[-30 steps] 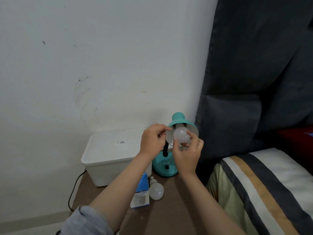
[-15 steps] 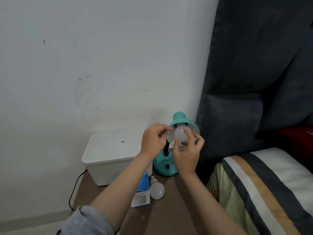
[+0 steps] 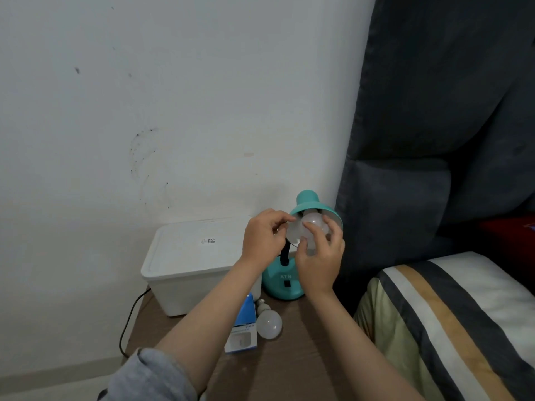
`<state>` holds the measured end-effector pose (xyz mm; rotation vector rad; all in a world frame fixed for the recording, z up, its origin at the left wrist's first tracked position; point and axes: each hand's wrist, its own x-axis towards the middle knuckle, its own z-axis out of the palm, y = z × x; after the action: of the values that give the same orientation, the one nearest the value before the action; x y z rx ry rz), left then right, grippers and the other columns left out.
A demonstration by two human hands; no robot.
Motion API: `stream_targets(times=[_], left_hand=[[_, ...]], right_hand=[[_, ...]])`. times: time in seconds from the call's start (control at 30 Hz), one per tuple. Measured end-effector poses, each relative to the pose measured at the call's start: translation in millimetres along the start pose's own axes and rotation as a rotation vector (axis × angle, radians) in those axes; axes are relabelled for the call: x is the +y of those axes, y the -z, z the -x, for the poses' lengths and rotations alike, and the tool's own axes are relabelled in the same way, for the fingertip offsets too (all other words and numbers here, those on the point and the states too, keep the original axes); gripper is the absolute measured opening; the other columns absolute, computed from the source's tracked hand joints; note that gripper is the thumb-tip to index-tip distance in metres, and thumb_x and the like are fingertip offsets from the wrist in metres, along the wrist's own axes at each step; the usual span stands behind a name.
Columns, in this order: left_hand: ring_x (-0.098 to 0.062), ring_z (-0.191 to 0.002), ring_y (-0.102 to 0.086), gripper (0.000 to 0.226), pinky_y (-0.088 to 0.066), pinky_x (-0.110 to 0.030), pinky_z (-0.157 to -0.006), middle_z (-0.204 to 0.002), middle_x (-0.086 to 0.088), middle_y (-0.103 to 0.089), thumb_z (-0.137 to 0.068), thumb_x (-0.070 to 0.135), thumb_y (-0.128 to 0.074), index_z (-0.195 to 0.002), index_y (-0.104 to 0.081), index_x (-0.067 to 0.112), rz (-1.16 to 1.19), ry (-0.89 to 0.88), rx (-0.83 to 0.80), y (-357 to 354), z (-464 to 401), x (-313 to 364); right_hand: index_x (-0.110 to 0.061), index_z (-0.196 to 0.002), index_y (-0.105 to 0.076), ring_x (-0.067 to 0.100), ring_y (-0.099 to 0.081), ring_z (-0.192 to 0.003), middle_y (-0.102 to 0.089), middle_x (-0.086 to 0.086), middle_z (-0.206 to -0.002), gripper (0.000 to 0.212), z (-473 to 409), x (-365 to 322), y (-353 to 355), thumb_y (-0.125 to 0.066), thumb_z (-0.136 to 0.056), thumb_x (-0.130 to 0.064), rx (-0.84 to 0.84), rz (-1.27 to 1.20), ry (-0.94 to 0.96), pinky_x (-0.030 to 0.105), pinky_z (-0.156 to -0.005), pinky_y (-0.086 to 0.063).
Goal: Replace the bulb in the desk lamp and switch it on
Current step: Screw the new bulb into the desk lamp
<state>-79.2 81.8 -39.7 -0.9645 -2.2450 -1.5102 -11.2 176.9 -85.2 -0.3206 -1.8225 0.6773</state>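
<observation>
Our right hand point(image 3: 320, 260) curls its fingers point(image 3: 314, 230) round the bulb point(image 3: 314, 227) inside the teal lamp point(image 3: 285, 285) shade; our left hand point(image 3: 262, 241) pinches the shade's rim.

Bedroom in a home: padded dark headboard point(image 3: 440, 140) w/ striped pillow point(image 3: 451, 319) beside a small wooden bedside table point(image 3: 289, 369), teal desk lamp point(image 3: 285, 282) on it, scuffed white wall point(image 3: 173, 111) behind.
</observation>
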Motion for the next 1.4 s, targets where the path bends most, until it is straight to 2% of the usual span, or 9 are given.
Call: stream_targets(times=[0.2,0.3,0.43,0.6,0.83,1.03,1.17,1.27,1.4], left_hand=[[-0.021,-0.075,-0.067,0.029,-0.057,-0.044,-0.074,-0.084,-0.007,-0.069,-0.08,-0.002,-0.06,-0.09,-0.073,0.022,0.008,0.005,-0.003,1.0,0.6,-0.8],[-0.021,-0.076,-0.067,0.028,-0.057,-0.045,-0.074,-0.084,-0.007,-0.069,-0.08,-0.001,-0.059,-0.089,-0.072,0.022,0.008,0.002,0.001,0.7,-0.1,-0.7],[-0.02,-0.076,-0.066,0.029,-0.057,-0.045,-0.074,-0.084,-0.006,-0.069,-0.08,-0.001,-0.059,-0.089,-0.073,0.022,0.013,0.007,0.002,0.7,-0.8,-0.6],[-0.02,-0.075,-0.066,0.028,-0.057,-0.044,-0.074,-0.085,-0.007,-0.068,-0.08,-0.001,-0.06,-0.089,-0.073,0.022,0.009,0.012,-0.004,0.7,-0.6,0.3],[-0.021,-0.075,-0.067,0.029,-0.057,-0.045,-0.074,-0.085,-0.007,-0.069,-0.08,-0.001,-0.059,-0.088,-0.072,0.024,0.01,0.016,-0.003,2.0,-0.7,1.3],[-0.021,-0.075,-0.066,0.028,-0.057,-0.045,-0.074,-0.084,-0.007,-0.069,-0.081,-0.001,-0.06,-0.088,-0.073,0.023,0.01,0.015,0.004,1.5,-0.6,2.3],[-0.021,-0.074,-0.066,0.027,-0.057,-0.044,-0.073,-0.084,-0.006,-0.069,-0.08,-0.001,-0.06,-0.088,-0.073,0.021,0.004,0.011,0.0,0.0,0.1,2.9],[-0.022,-0.074,-0.067,0.027,-0.056,-0.045,-0.073,-0.084,-0.007,-0.069,-0.08,0.0,-0.06,-0.087,-0.073,0.023,0.019,0.027,0.008,0.9,0.2,1.8],[-0.022,-0.075,-0.067,0.027,-0.057,-0.044,-0.074,-0.085,-0.007,-0.07,-0.081,0.0,-0.06,-0.088,-0.073,0.022,0.017,0.035,0.001,1.0,-0.3,1.0]], right_hand=[[-0.01,-0.12,-0.059,0.025,-0.051,-0.115,-0.048,0.014,-0.123,0.044,-5.0,-1.7,2.5,-0.072,-0.078,-0.008,0.009,-0.073,-0.024,0.042,-0.089,-0.053],[-0.013,-0.122,-0.058,0.021,-0.052,-0.11,-0.046,0.012,-0.12,0.047,-9.0,-5.2,3.9,-0.074,-0.077,-0.011,0.009,-0.115,-0.067,0.037,-0.083,-0.055],[-0.01,-0.124,-0.055,0.022,-0.052,-0.11,-0.044,0.015,-0.12,0.051,-7.5,-4.4,5.2,-0.073,-0.076,-0.009,-0.002,-0.132,-0.047,0.029,-0.086,-0.053],[-0.007,-0.117,-0.054,0.017,-0.055,-0.09,-0.045,0.009,-0.11,0.05,-5.2,-1.9,5.8,-0.077,-0.073,-0.013,-0.015,-0.133,-0.134,0.033,-0.07,-0.057],[-0.014,-0.125,-0.057,0.02,-0.048,-0.114,-0.041,0.014,-0.124,0.047,-3.8,0.8,2.7,-0.072,-0.08,-0.014,-0.019,-0.113,-0.072,0.037,-0.082,-0.056],[-0.014,-0.122,-0.056,0.018,-0.057,-0.085,-0.045,0.01,-0.111,0.05,-5.3,0.2,7.0,-0.076,-0.077,-0.016,-0.019,-0.14,-0.107,0.022,-0.068,-0.056],[-0.011,-0.123,-0.054,0.015,-0.051,-0.095,-0.04,0.016,-0.119,0.049,-4.2,-2.6,5.4,-0.074,-0.079,-0.016,0.01,-0.124,-0.12,0.024,-0.075,-0.055],[-0.016,-0.127,-0.055,0.015,-0.049,-0.106,-0.037,0.017,-0.127,0.05,-2.2,-0.6,6.1,-0.072,-0.08,-0.013,-0.007,-0.127,-0.102,0.026,-0.082,-0.054],[-0.013,-0.124,-0.055,0.016,-0.053,-0.097,-0.044,0.013,-0.117,0.053,-1.3,0.2,8.6,-0.075,-0.076,-0.008,-0.017,-0.137,-0.125,0.024,-0.079,-0.053]])
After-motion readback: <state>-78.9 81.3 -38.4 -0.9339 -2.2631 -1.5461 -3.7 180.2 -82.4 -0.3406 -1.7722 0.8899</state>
